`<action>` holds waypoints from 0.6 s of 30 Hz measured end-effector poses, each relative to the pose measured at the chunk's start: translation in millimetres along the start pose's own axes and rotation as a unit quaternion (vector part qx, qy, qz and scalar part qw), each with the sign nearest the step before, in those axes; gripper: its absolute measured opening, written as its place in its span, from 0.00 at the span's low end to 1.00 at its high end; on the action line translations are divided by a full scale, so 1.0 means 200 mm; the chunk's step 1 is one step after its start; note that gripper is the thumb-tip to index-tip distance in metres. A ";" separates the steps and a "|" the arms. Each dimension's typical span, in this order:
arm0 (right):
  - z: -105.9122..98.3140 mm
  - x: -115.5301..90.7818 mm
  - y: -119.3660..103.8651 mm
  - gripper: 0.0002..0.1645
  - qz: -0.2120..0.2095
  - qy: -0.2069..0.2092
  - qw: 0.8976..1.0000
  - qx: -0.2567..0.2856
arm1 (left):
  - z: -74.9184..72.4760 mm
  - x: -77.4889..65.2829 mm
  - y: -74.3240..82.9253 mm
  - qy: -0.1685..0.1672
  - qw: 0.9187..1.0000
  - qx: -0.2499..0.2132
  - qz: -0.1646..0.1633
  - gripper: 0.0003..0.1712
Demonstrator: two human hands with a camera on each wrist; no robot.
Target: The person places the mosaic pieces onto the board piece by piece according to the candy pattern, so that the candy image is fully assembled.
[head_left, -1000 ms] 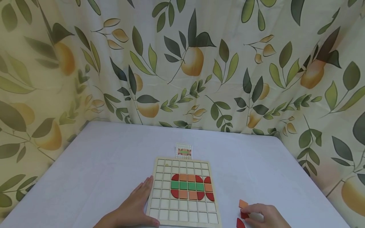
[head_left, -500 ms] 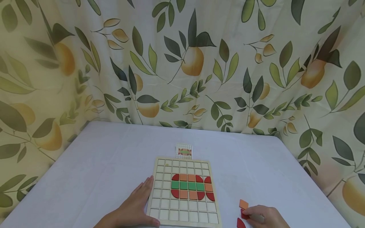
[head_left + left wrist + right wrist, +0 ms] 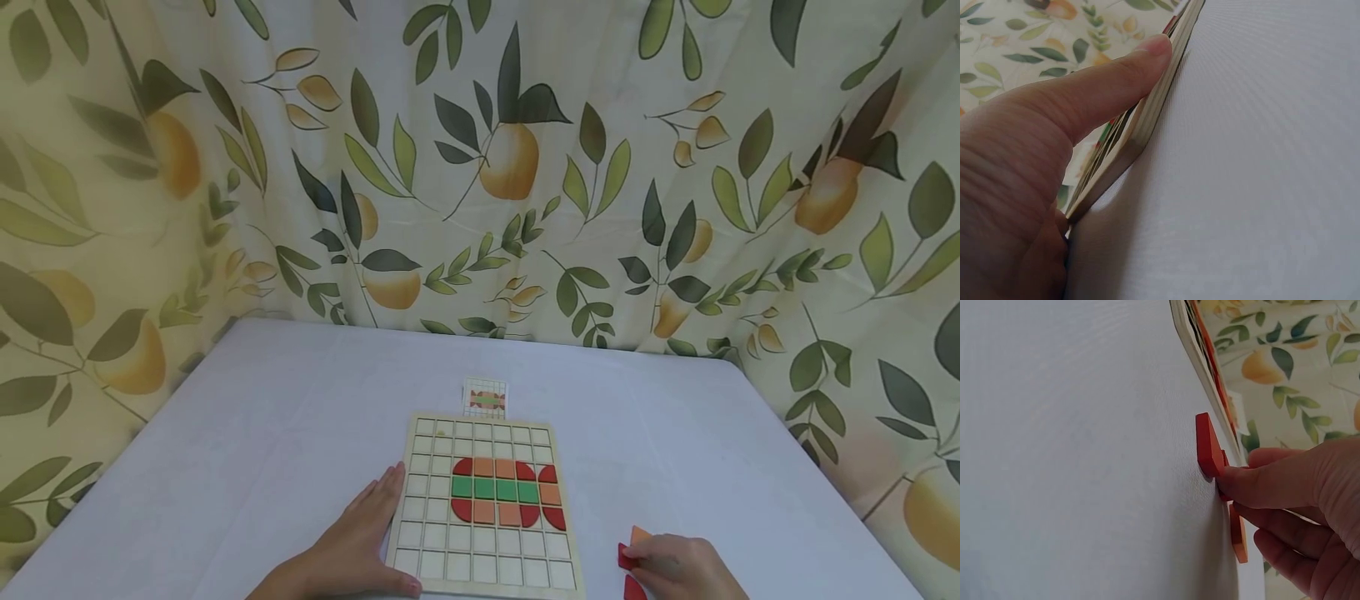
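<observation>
A wooden grid board [image 3: 442, 565] lies on the table, with red rounded, orange square and green square pieces set in its cells. My left hand [image 3: 348, 529] rests along the board's left side, fingers extended; its thumb [image 3: 1141, 62] lies over the near edge. To the right of the board, my right hand [image 3: 682, 567] pinches a small red piece [image 3: 623, 557] between thumb and fingers, at table level. A second red piece [image 3: 633, 588], a quarter-circle, lies nearer the front. Just beyond the fingers is an orange square piece [image 3: 640, 533], partly covered by the hand.
Against the board's far edge lies a small pattern card [image 3: 486, 398] printed with a similar coloured design. A white cloth [image 3: 300, 400] covers the table. Behind it and at the sides hangs a curtain [image 3: 465, 225] printed with leaves and fruit.
The right hand has shifted slightly left, towards the board, and the red piece in its fingers has moved left with it. The left hand keeps its place on the board.
</observation>
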State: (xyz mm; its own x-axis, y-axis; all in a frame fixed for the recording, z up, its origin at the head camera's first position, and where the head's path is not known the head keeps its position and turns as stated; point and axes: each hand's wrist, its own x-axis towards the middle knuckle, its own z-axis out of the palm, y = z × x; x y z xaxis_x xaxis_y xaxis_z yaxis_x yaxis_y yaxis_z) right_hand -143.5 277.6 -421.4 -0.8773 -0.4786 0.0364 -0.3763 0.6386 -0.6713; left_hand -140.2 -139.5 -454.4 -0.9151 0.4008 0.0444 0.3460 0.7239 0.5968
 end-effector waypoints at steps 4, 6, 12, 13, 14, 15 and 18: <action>0.02 0.04 -0.04 0.12 0.039 0.007 0.999 -0.036 | 0.00 0.00 0.00 -0.003 1.000 0.000 -0.002 0.77; 0.04 0.08 -0.05 0.11 0.066 0.014 0.997 -0.042 | 0.00 0.00 -0.01 -0.001 1.000 0.005 -0.001 0.77; 0.08 0.15 -0.09 0.14 0.142 0.028 0.989 -0.014 | -0.01 0.00 0.00 0.002 1.000 0.006 0.001 0.77; 0.09 0.16 -0.09 0.14 0.147 0.030 0.989 -0.009 | -0.01 0.00 0.00 0.001 1.000 0.004 0.000 0.77; 0.09 0.16 -0.10 0.13 0.152 0.032 0.988 -0.005 | -0.01 0.00 0.00 0.000 1.000 0.003 0.000 0.77; 0.09 0.17 -0.10 0.13 0.158 0.033 0.987 0.000 | -0.01 0.00 0.00 -0.003 1.000 0.002 -0.004 0.77; 0.09 0.18 -0.12 0.14 0.176 0.033 0.984 0.004 | -0.01 0.00 0.00 -0.006 1.000 0.004 -0.006 0.77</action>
State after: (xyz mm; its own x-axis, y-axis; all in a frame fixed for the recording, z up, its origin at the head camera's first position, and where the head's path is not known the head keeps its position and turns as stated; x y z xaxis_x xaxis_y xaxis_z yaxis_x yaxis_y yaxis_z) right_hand -160.4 234.2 -417.9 -0.9704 -0.1878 -0.1518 -0.0431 0.7531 -0.6565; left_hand -140.3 -140.0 -452.7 -0.9164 0.3992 0.0283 0.3374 0.7327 0.5910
